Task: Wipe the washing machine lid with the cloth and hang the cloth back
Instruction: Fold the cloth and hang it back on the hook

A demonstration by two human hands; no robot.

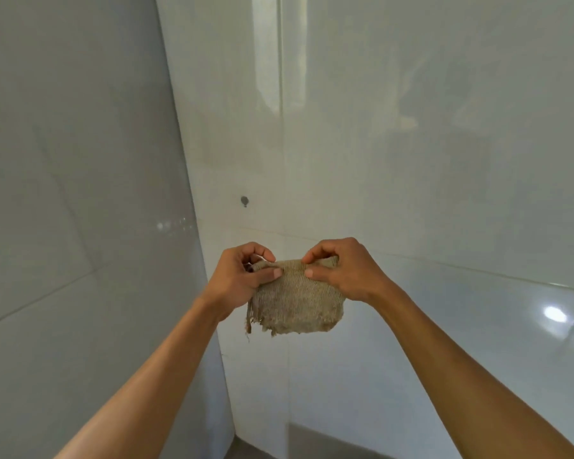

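The view is filled by glossy pale wall tiles (428, 160), which meet in a corner running down the left-centre of the frame; a bright light spot is reflected low on the right-hand wall. A strip of darker floor (246, 453) is seen at the foot of the corner. Two bare forearms are raised from the bottom edge towards the corner.

The left hand (236, 276) and the right hand (342, 273) are held side by side at the same height, just apart, in front of the right-hand wall. Between them a beige, coarsely woven cloth (297, 301) is held up in the air, clear of the wall. Its top edge is pinched by both hands, thumb against forefinger on each side, so the fingers (274, 273) are clamped on the fabric. The rest of the cloth is left hanging below the hands, its lower edge frayed, with loose threads trailing at the bottom left.

A small dark round hook (244, 201) is fixed to the wall above the left hand, well apart from the cloth.
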